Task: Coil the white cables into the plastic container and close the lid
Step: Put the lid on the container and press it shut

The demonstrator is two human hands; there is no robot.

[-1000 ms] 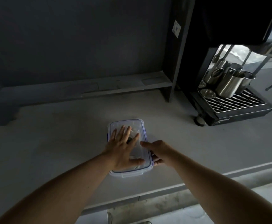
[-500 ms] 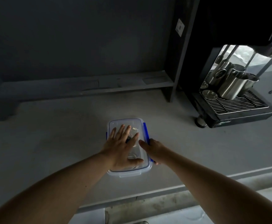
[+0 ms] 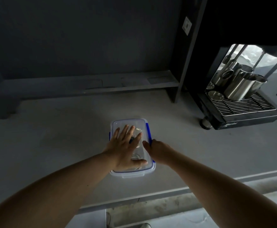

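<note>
A clear plastic container (image 3: pixel 123 174) with a blue-trimmed lid (image 3: pixel 141 124) sits on the grey counter in front of me. White cables (image 3: pixel 138 156) show faintly through the lid, coiled inside. My left hand (image 3: pixel 125 148) lies flat on the lid with its fingers spread, pressing down. My right hand (image 3: pixel 157 149) is at the container's right long side, its thumb on the lid's edge and its fingers curled down over the blue clip (image 3: pixel 148 131) there.
The grey counter (image 3: pixel 52 137) has bare surface to the left and right of the container. A black coffee machine (image 3: pixel 243 111) with steel jugs (image 3: pixel 238 86) on its drip tray stands at the far right. The counter's front edge (image 3: pixel 200 186) runs just below my arms.
My right hand has moved in from beside the container and closed onto the right side clip. My left hand has stayed flat on the lid. The view has shifted slightly.
</note>
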